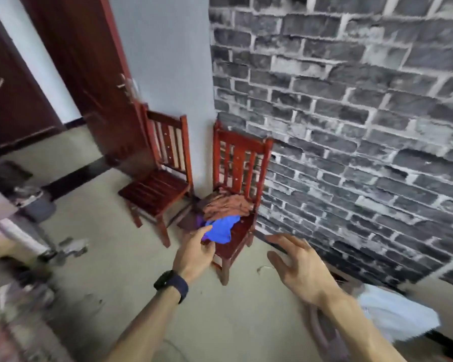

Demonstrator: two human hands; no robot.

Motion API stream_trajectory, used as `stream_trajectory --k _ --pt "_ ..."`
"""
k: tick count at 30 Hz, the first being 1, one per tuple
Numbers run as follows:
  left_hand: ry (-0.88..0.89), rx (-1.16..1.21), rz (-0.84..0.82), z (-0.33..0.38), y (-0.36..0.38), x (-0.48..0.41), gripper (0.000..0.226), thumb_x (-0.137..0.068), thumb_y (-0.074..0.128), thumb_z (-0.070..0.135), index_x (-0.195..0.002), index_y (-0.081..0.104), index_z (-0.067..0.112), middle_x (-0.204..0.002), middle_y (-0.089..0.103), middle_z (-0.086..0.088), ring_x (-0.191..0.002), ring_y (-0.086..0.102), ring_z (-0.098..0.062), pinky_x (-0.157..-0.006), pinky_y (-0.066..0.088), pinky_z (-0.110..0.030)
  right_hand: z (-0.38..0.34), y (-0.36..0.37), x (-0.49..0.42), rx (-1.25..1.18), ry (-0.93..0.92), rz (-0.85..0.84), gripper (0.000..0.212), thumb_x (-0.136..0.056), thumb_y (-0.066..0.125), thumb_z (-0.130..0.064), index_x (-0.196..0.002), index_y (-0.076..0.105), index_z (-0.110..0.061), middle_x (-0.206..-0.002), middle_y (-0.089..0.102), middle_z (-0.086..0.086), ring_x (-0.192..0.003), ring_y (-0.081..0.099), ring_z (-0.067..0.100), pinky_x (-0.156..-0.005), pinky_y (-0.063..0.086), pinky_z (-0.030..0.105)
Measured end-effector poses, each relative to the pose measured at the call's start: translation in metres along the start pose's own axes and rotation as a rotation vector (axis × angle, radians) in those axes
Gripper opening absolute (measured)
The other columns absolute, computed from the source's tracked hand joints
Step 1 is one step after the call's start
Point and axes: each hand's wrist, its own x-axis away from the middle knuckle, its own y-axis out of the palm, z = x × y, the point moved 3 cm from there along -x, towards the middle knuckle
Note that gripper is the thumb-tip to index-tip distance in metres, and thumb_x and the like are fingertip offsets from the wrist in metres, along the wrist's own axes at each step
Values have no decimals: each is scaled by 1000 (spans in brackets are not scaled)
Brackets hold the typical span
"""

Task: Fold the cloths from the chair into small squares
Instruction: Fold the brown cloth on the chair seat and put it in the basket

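A small red wooden chair (242, 155) stands against the grey brick wall. On its seat lie a crumpled brown cloth (226, 203) and, in front of it, a bright blue cloth (224, 228). My left hand (195, 253), with a black watch at the wrist, reaches to the blue cloth's near edge, fingers loosely curled, holding nothing that I can see. My right hand (297, 265) hovers to the right of the chair seat, fingers spread, touching nothing.
A second red chair (158, 189) stands to the left by the pale wall, its seat bare. A dark wooden door (89, 82) is behind it. A grey bin (38, 206) and clutter sit at the left. A white-blue object (395, 313) lies at the lower right.
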Motion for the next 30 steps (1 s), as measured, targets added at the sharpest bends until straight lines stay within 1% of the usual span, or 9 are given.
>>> stream_trajectory --k 3,7,11,14,17,21,25,28,30 --pt "-20 -46 61 -36 -58 -41 46 -90 62 23 -135 56 26 -128 64 -3 -117 59 -22 -95 45 -27 -34 33 -62 -50 -55 -68 33 -94 54 -36 -126 60 -35 -127 61 -17 -112 60 11 -100 46 27" --pt "-35 -74 73 -62 -106 -90 47 -94 59 29 -140 50 28 -141 55 0 -130 51 -20 -104 45 -35 -64 57 -133 -42 -79 -46 28 -93 63 -21 -121 65 -24 -121 65 -9 -107 59 13 -93 44 21" --pt "-36 -86 84 -75 -126 -147 47 -95 59 33 -140 49 28 -143 52 3 -132 47 -19 -105 46 -39 -73 85 -198 -49 -65 -97 23 -93 61 -22 -116 64 -25 -113 65 -9 -103 60 18 -88 47 29" --pt "-47 -94 55 -84 -125 -195 48 -95 58 34 -141 48 29 -143 51 4 -132 45 -18 -106 45 -40 -67 105 -247 -95 -56 -83 27 -93 63 -23 -120 64 -30 -109 57 -16 -102 58 14 -87 42 23" --pt "-48 -110 36 -95 -119 -252 48 -95 58 34 -141 48 28 -141 51 5 -130 46 -16 -108 44 -39 -53 131 -303 -126 -55 -132 29 -95 61 -27 -124 63 -28 -119 57 -16 -111 56 9 -91 40 17" --pt "-138 -103 -19 -110 -114 -316 46 -94 55 33 -139 50 27 -135 55 5 -124 50 -16 -107 45 -37 -29 155 -374 -198 28 -160 29 -93 66 -20 -122 66 -22 -116 65 -7 -99 57 6 -82 35 -2" --pt "-219 -147 -107 -130 -107 -370 51 -89 51 35 -140 50 28 -135 56 3 -119 55 -16 -103 48 -37 -8 182 -434 -235 138 -237 28 -96 62 -29 -125 63 -30 -121 64 -10 -103 57 6 -89 43 19" --pt "-228 -209 -146 -140 -104 -398 49 -93 52 29 -141 50 26 -140 53 2 -125 52 -18 -105 45 -37 3 198 -467 -201 200 -286 31 -97 59 -31 -128 61 -30 -118 60 -12 -105 55 9 -87 35 21" --pt "-224 -247 -206 -151 -98 -422 49 -93 52 28 -142 48 26 -141 53 1 -127 52 -18 -105 45 -38 14 211 -487 -193 246 -312 32 -97 58 -30 -129 60 -29 -118 60 -10 -98 54 7 -87 39 24"
